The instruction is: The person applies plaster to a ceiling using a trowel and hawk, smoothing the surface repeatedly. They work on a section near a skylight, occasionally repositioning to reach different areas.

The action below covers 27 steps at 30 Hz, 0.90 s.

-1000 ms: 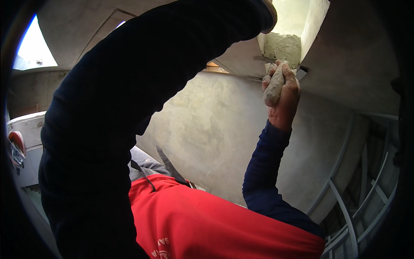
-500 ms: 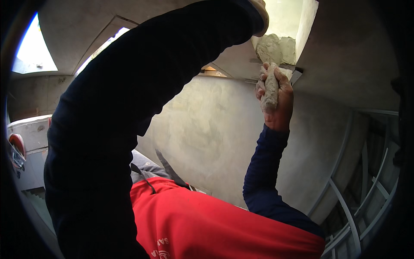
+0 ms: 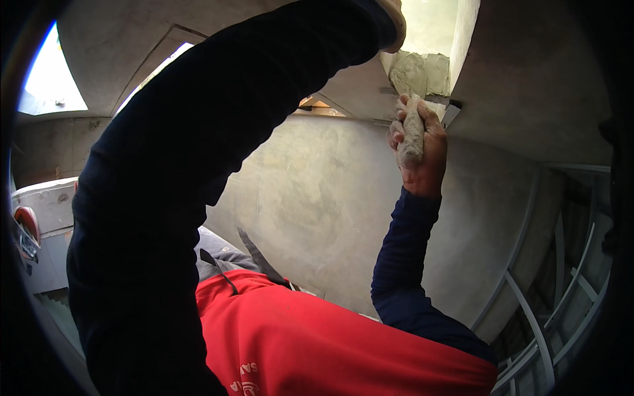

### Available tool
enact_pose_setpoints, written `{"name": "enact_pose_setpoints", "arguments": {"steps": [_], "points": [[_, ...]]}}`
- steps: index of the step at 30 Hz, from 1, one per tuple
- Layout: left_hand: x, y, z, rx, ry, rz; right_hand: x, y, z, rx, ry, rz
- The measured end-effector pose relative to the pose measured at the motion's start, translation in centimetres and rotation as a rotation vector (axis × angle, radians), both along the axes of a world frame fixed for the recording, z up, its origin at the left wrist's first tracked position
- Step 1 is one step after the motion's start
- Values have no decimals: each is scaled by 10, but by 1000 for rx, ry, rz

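My right hand grips a thick, plaster-crusted handle, its fingers wrapped round it. The handle belongs to a trowel-like tool with a straight metal edge, held just below a bright rectangular opening overhead. Lumpy, pale grey-green plaster lies at the lower end of that opening, behind the tool. My left arm, in a dark sleeve, arches up across the view to beside the opening. Only a pale sliver shows past its cuff, and the fingers of that hand are hidden.
A grey plastered wall spans the middle. Two other bright openings are at the upper left. White boards and a red round object sit at the left edge. Metal framing curves along the lower right.
My right hand and its tool have moved somewhat to the left. The end of my left sleeve has also shifted left. The background has moved only slightly.
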State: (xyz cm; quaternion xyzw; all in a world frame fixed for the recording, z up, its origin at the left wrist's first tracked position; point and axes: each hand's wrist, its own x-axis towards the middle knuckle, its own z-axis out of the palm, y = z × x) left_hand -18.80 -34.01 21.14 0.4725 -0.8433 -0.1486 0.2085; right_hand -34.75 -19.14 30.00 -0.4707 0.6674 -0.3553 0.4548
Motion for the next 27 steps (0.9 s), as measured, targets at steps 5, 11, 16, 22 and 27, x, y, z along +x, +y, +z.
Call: {"name": "enact_pose_setpoints", "arguments": {"steps": [5,11,16,22,27], "points": [[-3,-4,-8,19,177,105,4,3,7,-156,139,-7],[-13,-19,-4,76,108,74,6,0,7,-26,65,-12],[-22,-17,-21,-179,371,105,16,1,3,-106,197,-11],[-18,-13,-14,-117,241,127,14,-9,-5,-130,331,-78],[-19,-12,-13,-168,160,89,11,-4,-4,-56,226,-4]]}}
